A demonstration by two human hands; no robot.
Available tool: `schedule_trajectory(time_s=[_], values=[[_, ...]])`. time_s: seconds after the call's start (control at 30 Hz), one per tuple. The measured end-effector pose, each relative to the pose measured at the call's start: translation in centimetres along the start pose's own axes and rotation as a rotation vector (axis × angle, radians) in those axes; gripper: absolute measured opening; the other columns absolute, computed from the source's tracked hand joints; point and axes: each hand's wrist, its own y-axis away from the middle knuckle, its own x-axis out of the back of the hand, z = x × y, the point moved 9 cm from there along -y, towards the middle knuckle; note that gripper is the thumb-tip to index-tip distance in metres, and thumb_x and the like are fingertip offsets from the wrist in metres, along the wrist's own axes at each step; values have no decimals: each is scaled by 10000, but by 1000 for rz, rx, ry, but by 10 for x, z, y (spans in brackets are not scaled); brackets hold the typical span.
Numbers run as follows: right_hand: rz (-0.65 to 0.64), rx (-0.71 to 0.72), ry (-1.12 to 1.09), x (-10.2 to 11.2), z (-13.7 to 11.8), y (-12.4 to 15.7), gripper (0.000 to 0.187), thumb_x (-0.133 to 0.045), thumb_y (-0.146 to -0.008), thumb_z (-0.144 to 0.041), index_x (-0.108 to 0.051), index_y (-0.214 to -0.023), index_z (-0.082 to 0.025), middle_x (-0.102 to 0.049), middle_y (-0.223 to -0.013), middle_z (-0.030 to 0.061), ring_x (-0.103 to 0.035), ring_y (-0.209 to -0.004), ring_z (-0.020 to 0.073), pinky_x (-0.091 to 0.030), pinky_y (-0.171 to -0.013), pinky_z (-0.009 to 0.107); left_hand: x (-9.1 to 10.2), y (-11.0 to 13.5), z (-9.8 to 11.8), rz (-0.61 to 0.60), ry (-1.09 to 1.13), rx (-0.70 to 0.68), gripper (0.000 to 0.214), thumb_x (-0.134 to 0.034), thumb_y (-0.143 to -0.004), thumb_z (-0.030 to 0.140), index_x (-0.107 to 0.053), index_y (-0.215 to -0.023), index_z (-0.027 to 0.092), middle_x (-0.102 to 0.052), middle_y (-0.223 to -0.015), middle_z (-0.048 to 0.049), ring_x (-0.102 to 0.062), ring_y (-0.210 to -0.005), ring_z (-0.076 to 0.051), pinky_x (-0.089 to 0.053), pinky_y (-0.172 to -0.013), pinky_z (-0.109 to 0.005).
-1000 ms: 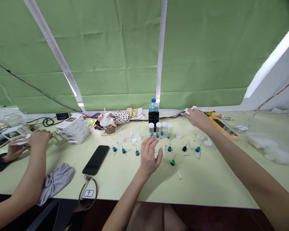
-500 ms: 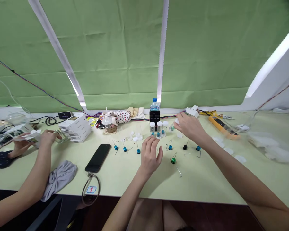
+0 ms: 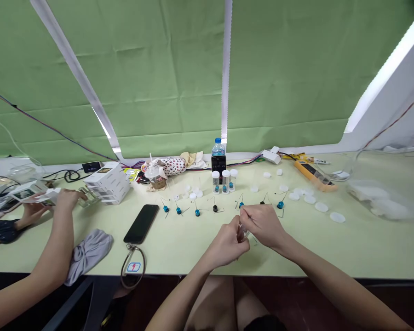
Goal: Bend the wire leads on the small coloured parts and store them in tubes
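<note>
My left hand [image 3: 227, 243] and my right hand [image 3: 264, 225] meet over the front middle of the pale green table [image 3: 296, 248]. Both are closed on a small clear vial [image 3: 243, 232] held between their fingertips. Behind them, three capped clear vials [image 3: 224, 180] with blue pieces inside stand in a row. Small blue knobs with wire pins [image 3: 178, 210], a black knob [image 3: 215, 208] and another blue knob [image 3: 280, 205] lie in a line across the table. The spot under my hands is hidden.
Several loose white caps [image 3: 310, 200] lie to the right. A black phone [image 3: 141, 224] with a key ring and a grey cloth [image 3: 88, 250] lie left. A water bottle [image 3: 218, 147], a timer [image 3: 219, 163] and a yellow meter [image 3: 312, 174] stand behind. Another person's arm [image 3: 55, 239] works at far left.
My right hand came back from the far edge, took a vial from the row and carried it to the front. My left hand drew back and closed on it too.
</note>
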Motion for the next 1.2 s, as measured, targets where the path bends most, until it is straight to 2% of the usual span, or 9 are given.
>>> schedule_trajectory(time_s=[0.17,0.3,0.33,0.43,0.5,0.67,0.77,0.97,1.2], values=[[15,-59,-250,9,19,7,420,-332,-897,-310,-397,-502,-183,-425,-455,-22,-379,-442,95,-271,-500,249,-36,6,-17,-395,576,180,242,-575,-680,159,-416,-859,195,-395,-529,98,-379,-323,-50,-328,-337,-172],[356,-180,-568,60,65,5,405,-335,-914,-437,-524,-654,-191,-524,-600,5,-442,-504,115,-336,-488,248,-53,26,-28,-679,928,215,274,-629,-683,223,-415,-853,196,-406,-466,101,-263,-254,-30,-237,-257,-140],[350,-220,-647,61,74,5,384,-348,-911,-463,-542,-721,-192,-526,-630,5,-444,-504,112,-342,-475,243,-49,26,-33,-640,952,214,264,-624,-703,228,-413,-858,200,-413,-468,98,-278,-256,-35,-241,-252,-135],[-75,-233,-945,18,59,4,331,-434,-873,-506,-545,-891,-195,-554,-773,28,-506,-586,122,-388,-475,237,-34,20,-45,-488,902,210,269,-632,-739,245,-406,-878,202,-443,-489,93,-319,-272,-38,-284,-268,-134],[-240,-234,-1053,-5,41,15,304,-440,-881,-471,-549,-941,-195,-553,-863,42,-508,-647,120,-419,-538,252,-26,17,-45,-429,806,213,306,-662,-732,274,-404,-877,198,-452,-490,94,-348,-286,-43,-320,-286,-145],[-297,-232,-947,-17,19,31,303,-435,-894,-428,-631,-888,-197,-479,-907,33,-415,-632,94,-351,-535,231,-8,12,-34,-378,516,206,377,-738,-668,287,-413,-830,185,-453,-484,101,-417,-321,-65,-381,-317,-183],[-298,-232,-870,-11,17,31,288,-507,-856,-460,-648,-926,-219,-457,-891,33,-460,-761,136,-350,-540,217,-10,15,-33,-450,445,224,431,-772,-616,289,-414,-832,185,-455,-498,106,-449,-329,-79,-391,-320,-196],[-198,-322,-811,-12,25,34,305,-586,-792,-505,-649,-935,-243,-429,-880,10,-444,-756,138,-399,-656,257,-15,18,-36,-522,525,202,458,-778,-607,269,-422,-881,175,-509,-554,88,-464,-331,-72,-406,-325,-197],[-396,-227,-872,-30,-1,41,320,-592,-779,-529,-720,-877,-253,-381,-868,16,-440,-866,167,-397,-814,306,-20,19,-35,-552,559,180,543,-799,-576,206,-439,-982,174,-533,-543,83,-485,-346,-81,-421,-337,-196]])
